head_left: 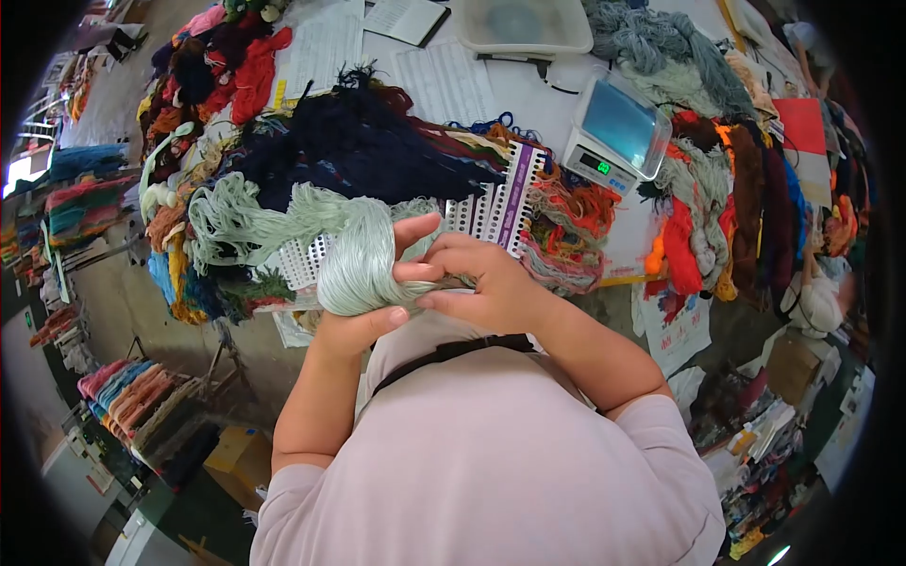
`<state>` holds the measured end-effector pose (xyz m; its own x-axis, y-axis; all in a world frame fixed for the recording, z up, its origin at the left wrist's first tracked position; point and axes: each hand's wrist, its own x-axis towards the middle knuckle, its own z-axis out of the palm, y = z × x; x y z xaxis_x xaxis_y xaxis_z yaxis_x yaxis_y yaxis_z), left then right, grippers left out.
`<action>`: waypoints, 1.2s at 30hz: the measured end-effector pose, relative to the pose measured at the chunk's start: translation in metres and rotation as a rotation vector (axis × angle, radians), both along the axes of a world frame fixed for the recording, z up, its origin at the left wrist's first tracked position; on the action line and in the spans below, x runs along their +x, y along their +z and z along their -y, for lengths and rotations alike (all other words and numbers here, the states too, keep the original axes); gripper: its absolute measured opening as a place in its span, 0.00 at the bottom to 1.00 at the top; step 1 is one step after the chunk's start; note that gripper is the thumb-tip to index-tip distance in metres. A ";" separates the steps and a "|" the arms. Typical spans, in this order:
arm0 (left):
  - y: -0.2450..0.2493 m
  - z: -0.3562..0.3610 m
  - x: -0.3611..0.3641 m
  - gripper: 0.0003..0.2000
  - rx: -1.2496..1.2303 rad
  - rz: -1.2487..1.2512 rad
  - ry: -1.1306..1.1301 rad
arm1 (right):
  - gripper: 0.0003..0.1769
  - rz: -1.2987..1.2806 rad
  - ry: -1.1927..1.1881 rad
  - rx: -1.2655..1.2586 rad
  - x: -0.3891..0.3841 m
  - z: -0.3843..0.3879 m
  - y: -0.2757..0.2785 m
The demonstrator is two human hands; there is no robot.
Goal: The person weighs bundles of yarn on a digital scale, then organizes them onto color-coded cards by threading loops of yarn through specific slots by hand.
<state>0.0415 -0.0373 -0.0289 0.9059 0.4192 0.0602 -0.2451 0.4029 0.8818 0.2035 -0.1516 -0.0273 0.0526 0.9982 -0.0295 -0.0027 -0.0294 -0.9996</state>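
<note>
A glossy pale green skein of yarn (359, 257) is looped around my left hand (357, 328), in front of my waist. The thumb presses along the lower edge of the loop, and fingertips show past its right side. A looser tail of the same yarn trails left over the table. My right hand (486, 275) meets the left fingertips, its thumb and fingers curled in a pinch. What lies between them is hidden. Just beyond both hands is a heap of dark navy yarn (349, 141), beside white punched cards with a purple strip (517, 193).
A digital scale (609, 141) with a clear tray stands right of the cards. Printed sheets (444, 80), an open notebook (408, 19) and a plastic tub (525, 26) lie at the back. Coloured skeins (684, 250) cover both sides. Another person (816, 302) is at far right.
</note>
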 end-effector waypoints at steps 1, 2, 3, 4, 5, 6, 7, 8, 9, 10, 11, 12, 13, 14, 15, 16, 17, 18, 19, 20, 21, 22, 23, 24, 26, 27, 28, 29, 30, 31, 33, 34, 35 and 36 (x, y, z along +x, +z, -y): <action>0.003 -0.001 0.000 0.21 -0.015 0.028 -0.036 | 0.11 -0.013 0.012 0.010 0.001 0.001 0.003; 0.005 -0.002 0.000 0.21 -0.007 0.031 -0.037 | 0.11 -0.011 0.012 0.018 0.001 0.002 0.005; 0.007 -0.002 0.002 0.22 0.001 0.037 -0.037 | 0.09 -0.048 -0.005 0.043 0.002 0.004 0.007; 0.010 -0.002 0.003 0.23 0.010 0.045 -0.038 | 0.08 -0.084 -0.021 0.068 0.002 0.005 0.009; 0.012 0.000 0.003 0.23 0.019 0.051 -0.041 | 0.08 -0.077 -0.023 0.076 0.002 0.006 0.011; 0.015 0.003 0.001 0.25 -0.031 -0.029 0.012 | 0.06 -0.065 -0.105 0.104 0.001 0.008 0.013; 0.017 0.007 -0.001 0.27 -0.081 -0.112 0.068 | 0.06 -0.056 -0.184 0.131 -0.001 0.010 0.015; 0.016 0.013 -0.001 0.30 -0.197 -0.196 0.128 | 0.05 -0.016 -0.238 0.134 -0.004 0.012 0.015; 0.015 0.015 0.002 0.30 -0.158 -0.180 0.140 | 0.05 -0.022 -0.294 0.087 -0.007 0.014 0.016; 0.014 0.016 0.005 0.31 -0.121 -0.165 0.151 | 0.05 -0.030 -0.350 0.038 -0.010 0.017 0.017; 0.015 0.019 0.007 0.31 -0.107 -0.226 0.184 | 0.04 -0.127 -0.362 0.004 -0.014 0.019 0.016; 0.016 0.019 0.005 0.31 -0.104 -0.229 0.190 | 0.04 -0.131 -0.356 0.007 -0.015 0.022 0.019; 0.017 0.018 0.004 0.31 -0.050 -0.250 0.180 | 0.03 -0.254 -0.333 -0.104 -0.015 0.026 0.024; 0.017 0.018 0.004 0.31 0.004 -0.268 0.168 | 0.03 -0.372 -0.309 -0.215 -0.014 0.029 0.027; 0.022 0.020 0.007 0.31 0.053 -0.231 0.186 | 0.02 -0.388 -0.298 -0.202 -0.014 0.031 0.026; 0.023 0.019 0.006 0.31 0.055 -0.226 0.190 | 0.02 -0.383 -0.294 -0.199 -0.015 0.031 0.028; 0.024 0.016 0.004 0.32 0.042 -0.232 0.148 | 0.03 -0.382 -0.323 -0.158 -0.015 0.031 0.031; 0.026 0.015 0.003 0.34 0.029 -0.236 0.106 | 0.03 -0.380 -0.353 -0.117 -0.015 0.030 0.033; 0.030 0.017 0.003 0.34 0.031 -0.230 0.110 | 0.03 -0.374 -0.349 -0.113 -0.016 0.031 0.034; 0.036 0.020 0.004 0.34 0.011 -0.225 0.146 | 0.05 -0.403 -0.361 -0.068 -0.016 0.031 0.034; 0.040 0.021 0.004 0.35 -0.008 -0.219 0.182 | 0.06 -0.432 -0.371 -0.023 -0.016 0.031 0.034; 0.040 0.021 0.004 0.35 -0.007 -0.211 0.186 | 0.06 -0.425 -0.367 -0.020 -0.014 0.031 0.037; 0.041 0.020 0.005 0.33 -0.057 -0.173 0.163 | 0.05 -0.433 -0.283 -0.039 -0.011 0.032 0.041; 0.040 0.018 0.004 0.31 -0.108 -0.135 0.142 | 0.05 -0.441 -0.198 -0.059 -0.008 0.032 0.044; 0.041 0.016 0.006 0.31 -0.105 -0.141 0.115 | 0.05 -0.371 -0.183 -0.094 -0.006 0.032 0.053; 0.045 0.019 0.012 0.31 -0.101 -0.111 0.141 | 0.05 -0.307 -0.177 -0.130 -0.006 0.031 0.056; 0.049 0.022 0.016 0.32 -0.098 -0.084 0.166 | 0.05 -0.306 -0.170 -0.131 -0.007 0.030 0.056; 0.051 0.024 0.016 0.33 -0.103 -0.117 0.145 | 0.05 -0.279 -0.189 -0.126 -0.009 0.029 0.057; 0.052 0.025 0.016 0.33 -0.106 -0.117 0.149 | 0.05 -0.252 -0.208 -0.120 -0.010 0.029 0.057; 0.051 0.026 0.016 0.33 -0.090 -0.150 0.170 | 0.05 -0.252 -0.206 -0.123 -0.010 0.029 0.057; 0.049 0.027 0.017 0.32 -0.077 -0.183 0.191 | 0.05 -0.236 -0.246 -0.169 -0.010 0.031 0.059; 0.045 0.028 0.017 0.32 -0.050 -0.164 0.201 | 0.05 -0.236 -0.247 -0.171 -0.010 0.031 0.057; 0.043 0.029 0.017 0.32 -0.024 -0.145 0.210 | 0.04 -0.189 -0.276 -0.147 -0.012 0.032 0.055; 0.043 0.030 0.018 0.32 -0.025 -0.145 0.207 | 0.04 -0.141 -0.305 -0.124 -0.013 0.032 0.052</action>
<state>0.0593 -0.0674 0.0141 0.7989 0.5965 -0.0767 -0.1966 0.3795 0.9040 0.1909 -0.1838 0.0250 0.3345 0.9256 -0.1773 -0.1680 -0.1265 -0.9776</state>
